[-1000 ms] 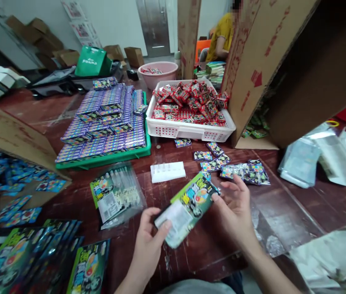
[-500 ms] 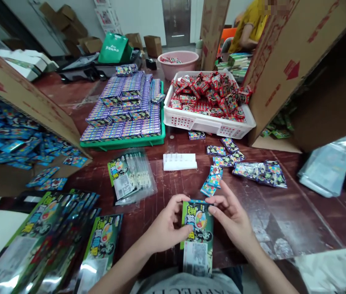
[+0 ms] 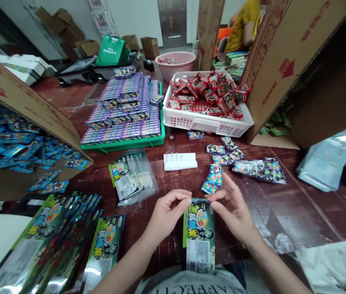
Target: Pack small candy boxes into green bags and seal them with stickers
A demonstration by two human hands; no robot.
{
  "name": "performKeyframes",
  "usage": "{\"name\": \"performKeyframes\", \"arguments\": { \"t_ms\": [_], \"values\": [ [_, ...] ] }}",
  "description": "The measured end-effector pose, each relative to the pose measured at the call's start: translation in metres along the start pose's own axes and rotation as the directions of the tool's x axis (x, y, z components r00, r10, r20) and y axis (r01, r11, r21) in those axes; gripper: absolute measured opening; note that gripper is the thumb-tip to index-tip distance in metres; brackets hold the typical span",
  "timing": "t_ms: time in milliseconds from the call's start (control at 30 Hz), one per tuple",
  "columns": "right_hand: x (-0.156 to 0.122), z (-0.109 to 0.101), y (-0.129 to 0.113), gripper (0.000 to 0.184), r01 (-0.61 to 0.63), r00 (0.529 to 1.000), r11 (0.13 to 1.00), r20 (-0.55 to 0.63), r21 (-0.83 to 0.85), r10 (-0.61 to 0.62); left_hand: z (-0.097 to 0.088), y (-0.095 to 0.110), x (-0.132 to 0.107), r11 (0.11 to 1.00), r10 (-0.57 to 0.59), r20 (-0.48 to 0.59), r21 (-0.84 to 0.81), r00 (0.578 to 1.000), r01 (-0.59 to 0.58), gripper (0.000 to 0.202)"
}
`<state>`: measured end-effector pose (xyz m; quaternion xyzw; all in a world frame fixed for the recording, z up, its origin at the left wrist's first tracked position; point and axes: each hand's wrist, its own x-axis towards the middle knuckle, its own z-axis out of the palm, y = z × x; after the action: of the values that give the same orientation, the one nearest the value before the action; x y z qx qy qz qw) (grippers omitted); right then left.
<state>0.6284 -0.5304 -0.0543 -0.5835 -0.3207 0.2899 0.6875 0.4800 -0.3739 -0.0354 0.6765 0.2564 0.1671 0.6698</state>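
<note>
A green and black candy bag (image 3: pixel 199 230) with yellow lettering and a pale label hangs upright in front of my body, close to the table edge. My left hand (image 3: pixel 167 214) pinches its upper left corner between thumb and fingers. At the upper right corner, the thumb and forefinger of my right hand (image 3: pixel 233 210) are closed on the bag, the other fingers raised. A blue edge shows along the bag's top. Just beyond my right fingers lie several blue candy packets (image 3: pixel 214 179). A white plastic holder (image 3: pixel 180 161) stands ahead of both hands.
Filled bags (image 3: pixel 107 241) lie at the left, with flat bags (image 3: pixel 132 175) farther in. A green tray (image 3: pixel 123 145) bears stacked purple packets; a white basket (image 3: pixel 206 125) holds red ones. Cardboard boxes (image 3: pixel 34 108) flank the table. Purple packets (image 3: pixel 260 169) lie right; a person (image 3: pixel 243 28) sits beyond.
My left thumb has moved up from the bag's front to its top left corner. My right hand stays at the top right corner.
</note>
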Motion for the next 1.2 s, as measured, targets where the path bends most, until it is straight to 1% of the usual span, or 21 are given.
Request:
{"name": "performKeyframes", "arguments": {
  "t_ms": [100,167,267,367,467,500,567,633,700,733,767,833,867,900,933,1100,1200],
  "values": [
    [0.005,0.001,-0.009,0.077,-0.043,0.999,0.999,-0.004,-0.018,0.043,0.002,0.009,0.005,0.999,-0.013,0.028,0.03,1.0,0.012,0.012],
    [0.01,0.002,-0.013,0.083,-0.088,0.996,0.996,-0.016,-0.027,0.088,0.004,0.014,0.009,0.997,-0.036,0.033,0.063,0.999,0.034,0.011],
    [0.016,0.002,-0.017,0.092,-0.144,0.989,0.99,-0.027,0.007,0.144,0.004,0.023,0.015,0.993,-0.068,0.044,0.1,0.997,0.063,0.013],
    [0.016,-0.005,-0.02,0.091,-0.164,0.986,0.986,0.035,0.02,0.163,0.002,0.027,0.017,0.995,-0.067,0.118,0.081,0.991,0.057,0.016],
    [0.011,-0.016,-0.022,0.081,-0.119,0.985,0.993,0.124,-0.026,0.121,0.0,0.023,0.013,1.0,-0.004,0.215,0.007,0.977,0.003,0.015],
    [0.009,-0.02,-0.024,0.077,-0.095,0.983,0.994,0.153,-0.045,0.101,0.0,0.02,0.012,1.0,0.019,0.226,-0.011,0.974,-0.017,0.015],
    [0.009,-0.029,-0.031,0.069,-0.065,0.978,0.993,0.19,-0.1,0.083,0.002,0.015,0.009,0.999,0.042,0.214,-0.021,0.976,-0.038,0.015],
    [0.014,-0.036,-0.043,0.052,-0.044,0.981,0.983,0.181,-0.181,0.077,0.004,0.01,0.008,0.999,0.038,0.189,-0.016,0.981,-0.036,0.011],
    [0.023,-0.039,-0.059,0.024,-0.009,0.978,0.964,0.197,-0.267,0.064,0.006,0.009,0.009,1.0,0.025,0.175,-0.02,0.984,-0.022,0.01],
    [0.028,-0.04,-0.067,0.013,0.01,0.967,0.955,0.246,-0.298,0.067,0.007,0.009,0.01,1.0,0.017,0.17,-0.022,0.985,-0.014,0.011],
    [0.033,-0.039,-0.074,0.008,0.024,0.945,0.948,0.316,-0.317,0.082,0.008,0.009,0.011,1.0,0.01,0.166,-0.025,0.986,-0.006,0.011],
    [0.041,-0.036,-0.081,0.009,0.033,0.88,0.935,0.454,-0.352,0.14,0.009,0.01,0.012,1.0,0.006,0.16,-0.028,0.987,-0.002,0.011],
    [0.044,-0.033,-0.081,0.01,0.036,0.851,0.924,0.496,-0.38,0.171,0.01,0.01,0.013,1.0,0.01,0.158,-0.028,0.987,-0.005,0.011],
    [0.046,-0.03,-0.08,0.01,0.045,0.835,0.909,0.516,-0.413,0.193,0.011,0.01,0.013,1.0,0.016,0.157,-0.028,0.987,-0.011,0.011],
    [0.047,-0.027,-0.077,0.01,0.058,0.83,0.891,0.517,-0.451,0.208,0.012,0.011,0.013,0.999,0.022,0.158,-0.027,0.987,-0.018,0.011],
    [0.047,-0.019,-0.061,0.011,0.116,0.862,0.767,0.448,-0.631,0.238,0.016,0.01,0.012,0.999,0.034,0.159,-0.022,0.987,-0.031,0.009],
    [0.043,-0.019,-0.06,0.02,0.165,0.902,0.714,0.397,-0.681,0.169,0.017,0.008,0.013,0.999,0.033,0.143,-0.009,0.989,-0.032,0.008]
  ]
}}
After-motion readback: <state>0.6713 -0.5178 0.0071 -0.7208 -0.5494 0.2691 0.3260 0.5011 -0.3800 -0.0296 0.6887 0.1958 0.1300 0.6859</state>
